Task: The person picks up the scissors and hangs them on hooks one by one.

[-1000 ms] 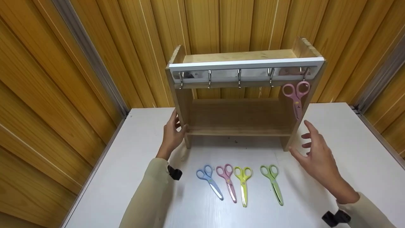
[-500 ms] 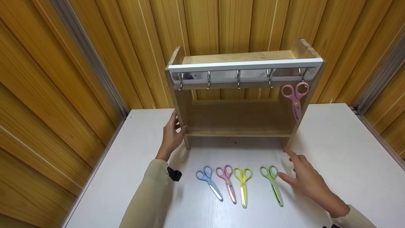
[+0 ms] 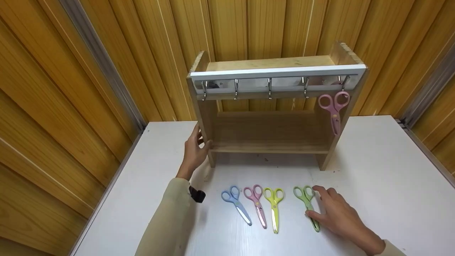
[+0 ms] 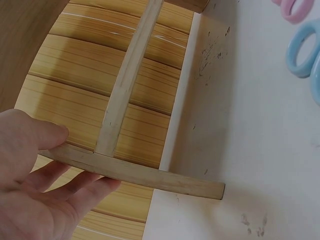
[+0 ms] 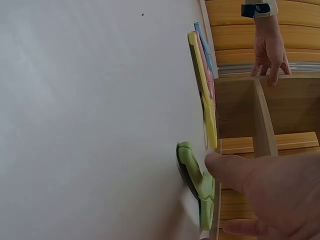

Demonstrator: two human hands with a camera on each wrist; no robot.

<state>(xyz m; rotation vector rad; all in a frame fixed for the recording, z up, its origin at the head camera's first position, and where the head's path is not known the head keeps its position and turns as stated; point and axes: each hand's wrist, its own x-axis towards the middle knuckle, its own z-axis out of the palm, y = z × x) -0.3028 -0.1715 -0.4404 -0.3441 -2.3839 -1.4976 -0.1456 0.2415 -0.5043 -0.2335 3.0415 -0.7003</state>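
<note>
My left hand [image 3: 193,153] grips the left side panel of a wooden shelf rack [image 3: 272,147], its thumb at the front edge. In the left wrist view, the fingers wrap the side panel [image 4: 150,175] from the other side. My right hand [image 3: 339,215] reaches over green scissors [image 3: 308,203] lying on the white table. One fingertip is at a handle loop and the thumb is across the blades, fingers spread. In the right wrist view the thumb is close to the green scissors [image 5: 202,185]; whether it touches them is unclear.
Blue scissors [image 3: 237,203], pink scissors [image 3: 256,203] and yellow scissors [image 3: 274,206] lie left of the green pair. Another pink pair of scissors [image 3: 335,110] hangs from the rightmost hook of the metal hook rail [image 3: 249,85]. A slatted wooden wall [image 3: 263,32] stands behind.
My right hand has come down from beside the rack's right leg to the green scissors, moving toward me and left. The left hand keeps its place on the rack.
</note>
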